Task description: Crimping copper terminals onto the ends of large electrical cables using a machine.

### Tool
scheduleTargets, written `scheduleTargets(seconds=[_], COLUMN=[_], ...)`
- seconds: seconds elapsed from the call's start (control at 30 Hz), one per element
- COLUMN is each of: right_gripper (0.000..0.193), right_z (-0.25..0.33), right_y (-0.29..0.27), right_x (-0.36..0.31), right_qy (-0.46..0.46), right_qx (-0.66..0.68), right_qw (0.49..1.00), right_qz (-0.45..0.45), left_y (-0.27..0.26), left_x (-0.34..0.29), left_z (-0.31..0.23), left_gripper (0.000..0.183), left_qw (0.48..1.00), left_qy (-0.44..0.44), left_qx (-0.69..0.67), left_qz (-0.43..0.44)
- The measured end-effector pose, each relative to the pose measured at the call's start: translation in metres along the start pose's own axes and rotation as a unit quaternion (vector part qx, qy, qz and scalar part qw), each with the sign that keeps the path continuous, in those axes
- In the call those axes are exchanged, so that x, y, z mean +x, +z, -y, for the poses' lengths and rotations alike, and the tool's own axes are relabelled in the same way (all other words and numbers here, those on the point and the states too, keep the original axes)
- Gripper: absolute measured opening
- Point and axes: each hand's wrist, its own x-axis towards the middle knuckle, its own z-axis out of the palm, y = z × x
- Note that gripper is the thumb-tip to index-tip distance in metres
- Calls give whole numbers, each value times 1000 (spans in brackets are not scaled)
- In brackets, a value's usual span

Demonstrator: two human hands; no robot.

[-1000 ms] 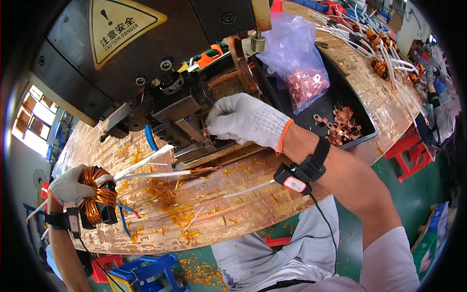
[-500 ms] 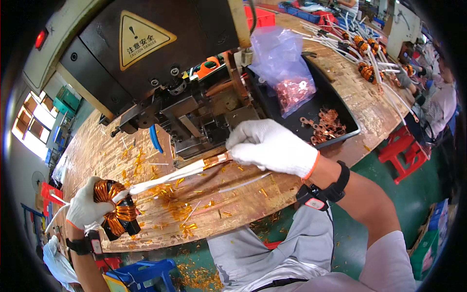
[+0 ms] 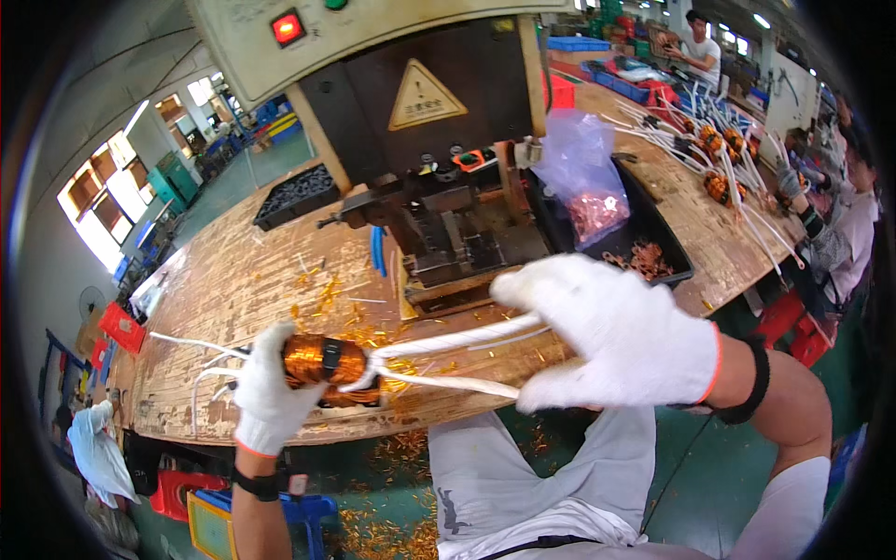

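My gloved left hand [image 3: 273, 392] is closed round a coil [image 3: 325, 360] wound with copper wire and banded in black, held over the table's near edge. Thin white wires [image 3: 201, 343] stick out on its left. From its right side run two white-sleeved leads, an upper lead [image 3: 448, 338] and a lower lead [image 3: 443, 382]. My gloved right hand [image 3: 616, 331] is at their far ends, thumb and fingers spread wide apart. The lower lead reaches its thumb; the upper one passes into the gap, its tip hidden by the hand.
A press machine [image 3: 448, 219] stands ahead. Right of it, a black tray [image 3: 686, 252] holds a plastic bag [image 3: 583, 177] and loose copper terminals [image 3: 646, 259]. More coils [image 3: 723, 182] lie farther right, near another person [image 3: 851, 219]. Orange scraps [image 3: 322, 294] litter the table [image 3: 215, 280].
Both hands and the coil have come away from the press. My right hand has let go of the copper-ended lead and spread its fingers. The two leads now show apart; my view has tilted up.
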Motion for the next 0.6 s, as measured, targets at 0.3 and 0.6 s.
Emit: scheduleTargets(seconds=[0.3, 0.6], right_gripper=[89, 62], right_z=[-3, -38], right_y=[90, 117], right_x=[18, -4], right_qy=[81, 229], right_qx=[-52, 12], right_qw=[967, 949], right_qz=[237, 217], left_y=[81, 99], left_x=[1, 28], left_z=[-74, -86], left_gripper=[76, 72], left_qw=[991, 976], left_qy=[97, 118], left_qx=[-94, -161], left_qz=[11, 83])
